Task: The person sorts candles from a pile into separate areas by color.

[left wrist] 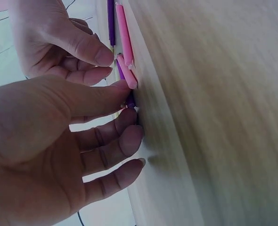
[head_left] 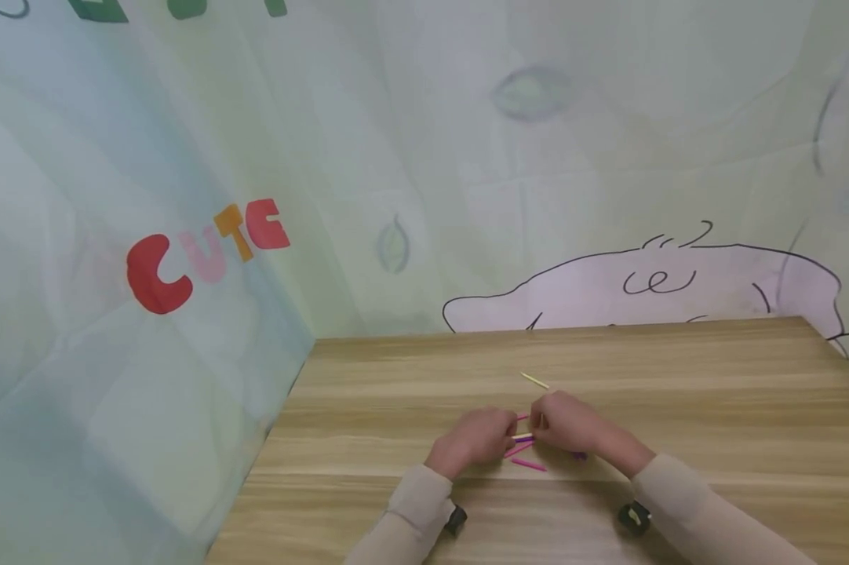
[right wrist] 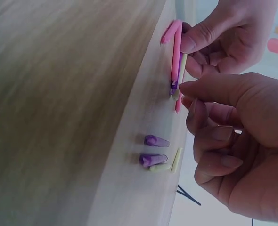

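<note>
A pale yellow slim stick [head_left: 522,435] spans the gap between both hands, low over the table. My left hand [head_left: 482,436] pinches one end between thumb and forefinger. The thumb and fingertips of my right hand [head_left: 568,422] close on the other end, largely hiding it. A purple stick [left wrist: 111,23] lies alongside, close under the left fingertips; whether it is gripped too is unclear. Several pink sticks lie about the fingers, with one pink stick [head_left: 529,464] nearer me and another pink stick [right wrist: 176,52] by the left thumb in the right wrist view.
Beside my right hand lie two short purple pieces with translucent ends, one purple piece [right wrist: 156,141] apart from the other. Small pale yellow pieces lie near them. Another yellow stick [head_left: 534,380] lies farther back on the wooden table [head_left: 368,392]. A printed cloth [head_left: 396,157] hangs behind.
</note>
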`<move>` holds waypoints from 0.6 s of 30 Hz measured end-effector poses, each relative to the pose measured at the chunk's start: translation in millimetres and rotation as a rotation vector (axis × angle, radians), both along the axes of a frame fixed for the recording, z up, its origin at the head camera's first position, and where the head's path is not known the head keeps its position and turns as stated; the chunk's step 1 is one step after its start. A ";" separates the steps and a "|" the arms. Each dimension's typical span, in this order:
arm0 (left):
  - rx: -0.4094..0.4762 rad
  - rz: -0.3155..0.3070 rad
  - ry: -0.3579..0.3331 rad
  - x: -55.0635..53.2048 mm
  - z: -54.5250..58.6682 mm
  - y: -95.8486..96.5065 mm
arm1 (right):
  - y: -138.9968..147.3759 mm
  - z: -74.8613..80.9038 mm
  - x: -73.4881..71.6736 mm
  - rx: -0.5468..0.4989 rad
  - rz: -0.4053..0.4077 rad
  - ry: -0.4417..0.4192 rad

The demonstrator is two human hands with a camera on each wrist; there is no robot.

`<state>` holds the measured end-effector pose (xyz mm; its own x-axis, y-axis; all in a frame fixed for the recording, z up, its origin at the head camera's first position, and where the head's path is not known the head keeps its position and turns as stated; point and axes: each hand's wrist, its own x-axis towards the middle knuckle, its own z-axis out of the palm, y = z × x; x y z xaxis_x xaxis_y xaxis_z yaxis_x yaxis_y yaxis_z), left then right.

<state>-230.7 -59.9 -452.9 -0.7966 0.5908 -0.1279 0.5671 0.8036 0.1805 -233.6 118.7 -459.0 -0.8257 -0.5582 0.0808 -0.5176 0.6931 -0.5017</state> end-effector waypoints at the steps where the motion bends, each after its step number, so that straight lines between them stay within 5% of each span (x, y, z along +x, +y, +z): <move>1: 0.003 0.000 -0.003 0.2 0.1 0.2 | -0.2 -0.7 -0.3 -0.001 0.011 0.007; 9: 0.001 -0.027 0.045 0.5 0.8 1.2 | -1.8 -4.0 -2.2 -0.004 0.087 0.038; 18: 0.003 -0.024 0.034 0.4 -1.4 1.0 | -3.9 -4.6 -2.3 0.037 0.081 0.003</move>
